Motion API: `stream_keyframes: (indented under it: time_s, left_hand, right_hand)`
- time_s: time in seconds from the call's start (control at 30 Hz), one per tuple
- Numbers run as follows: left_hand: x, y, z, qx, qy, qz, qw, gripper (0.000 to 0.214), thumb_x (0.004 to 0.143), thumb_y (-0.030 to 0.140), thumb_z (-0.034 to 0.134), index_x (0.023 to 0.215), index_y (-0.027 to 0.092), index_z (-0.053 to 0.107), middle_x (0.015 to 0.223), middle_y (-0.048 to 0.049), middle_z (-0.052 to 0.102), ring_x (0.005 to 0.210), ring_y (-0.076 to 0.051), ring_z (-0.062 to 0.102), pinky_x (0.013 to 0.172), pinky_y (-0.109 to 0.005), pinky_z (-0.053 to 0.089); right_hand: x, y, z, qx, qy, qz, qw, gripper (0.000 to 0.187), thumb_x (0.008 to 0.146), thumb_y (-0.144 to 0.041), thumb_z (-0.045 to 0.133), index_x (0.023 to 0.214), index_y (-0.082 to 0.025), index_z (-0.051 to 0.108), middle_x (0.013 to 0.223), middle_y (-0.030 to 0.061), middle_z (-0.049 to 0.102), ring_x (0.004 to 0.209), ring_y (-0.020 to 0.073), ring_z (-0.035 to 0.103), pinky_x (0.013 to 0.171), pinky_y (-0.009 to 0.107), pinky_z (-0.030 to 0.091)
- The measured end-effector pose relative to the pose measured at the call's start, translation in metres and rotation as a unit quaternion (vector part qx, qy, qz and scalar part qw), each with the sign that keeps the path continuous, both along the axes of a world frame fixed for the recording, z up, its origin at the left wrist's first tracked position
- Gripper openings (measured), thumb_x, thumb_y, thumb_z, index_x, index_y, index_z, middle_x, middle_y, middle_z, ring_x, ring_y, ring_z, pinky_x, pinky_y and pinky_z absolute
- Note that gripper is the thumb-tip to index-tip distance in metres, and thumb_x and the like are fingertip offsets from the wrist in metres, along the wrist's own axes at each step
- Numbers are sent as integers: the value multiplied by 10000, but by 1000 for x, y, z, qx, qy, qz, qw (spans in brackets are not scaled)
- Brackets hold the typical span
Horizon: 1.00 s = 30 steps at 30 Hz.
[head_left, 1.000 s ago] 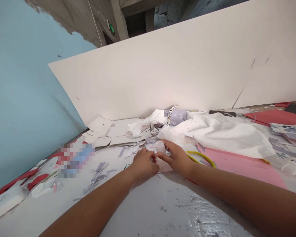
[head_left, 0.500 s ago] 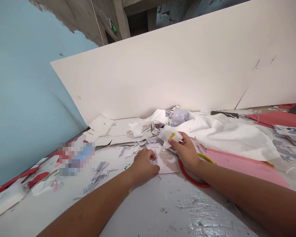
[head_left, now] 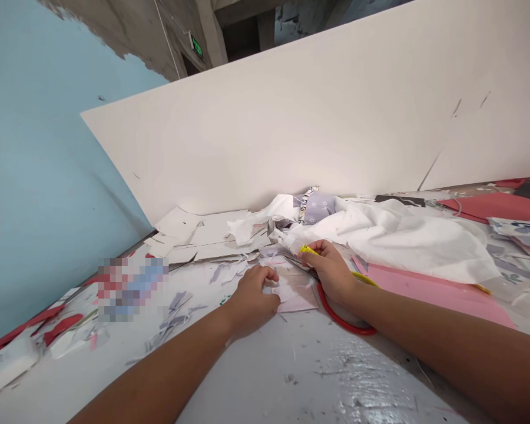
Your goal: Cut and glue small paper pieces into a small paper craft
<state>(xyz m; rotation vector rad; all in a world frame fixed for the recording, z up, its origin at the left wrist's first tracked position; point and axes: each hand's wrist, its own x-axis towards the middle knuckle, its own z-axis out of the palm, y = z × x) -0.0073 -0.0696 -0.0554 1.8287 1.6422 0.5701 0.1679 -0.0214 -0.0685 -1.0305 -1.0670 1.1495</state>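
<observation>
My left hand [head_left: 251, 294] lies fist-like on the table, its fingers pressing the left edge of a small pale pink paper piece [head_left: 298, 298]. My right hand [head_left: 331, 272] sits just right of that paper and grips a small translucent bottle [head_left: 297, 245] with a yellow band. The bottle lies tilted, its tip pointing left over the paper scraps. My right wrist rests over a red ring [head_left: 345, 322]; a yellow ring [head_left: 365, 278] shows just behind it.
A crumpled white cloth [head_left: 401, 241] and a pink sheet [head_left: 424, 290] lie to the right. Stacked white paper pieces [head_left: 203, 234] lie at the back left. A large white board [head_left: 335, 118] leans behind the table. Scraps and red pieces [head_left: 59, 325] litter the left side.
My right hand lifted the bottle off the pink paper, drew it back and tipped its tip to the left. The red ring came into view. My left hand stayed on the paper.
</observation>
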Motion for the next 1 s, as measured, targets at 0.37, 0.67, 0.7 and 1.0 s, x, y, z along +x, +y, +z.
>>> stream_keyframes:
  time_s: [0.37, 0.67, 0.7, 1.0]
  left_hand:
    - [2, 5, -3, 12, -91, 20, 996, 132, 690, 197, 419, 797, 221, 491, 687, 22, 457, 543, -111, 440, 472, -227, 374]
    - [4, 8, 3, 76, -114, 61, 989, 127, 760, 275, 381, 763, 208, 488, 651, 32, 455, 498, -98, 412, 462, -221, 348]
    - [4, 7, 3, 86, -110, 62, 988, 131, 763, 277, 383, 772, 208, 494, 682, 25, 477, 527, -104, 435, 485, -226, 367]
    - [6, 2, 17, 151, 159, -79, 972, 291, 758, 175, 392, 883, 240, 646, 983, -42, 569, 1018, -232, 453, 889, -362, 353]
  right_hand:
    - [-1, -5, 5, 1, -15, -2, 1000, 265, 600, -262, 661, 740, -207, 442, 599, -65, 500, 564, 116, 452, 567, 262, 337]
    - [-2, -6, 4, 17, -7, 28, 999, 326, 596, -339, 709, 690, -208, 425, 644, -49, 546, 605, 117, 500, 592, 255, 373]
    - [-2, -7, 5, 20, -12, 28, 999, 324, 602, -353, 705, 686, -209, 428, 642, -49, 540, 605, 116, 497, 593, 256, 374]
    - [-5, -5, 3, 11, -53, -19, 998, 341, 613, -269, 660, 847, -224, 417, 757, -31, 532, 669, 142, 530, 617, 281, 409]
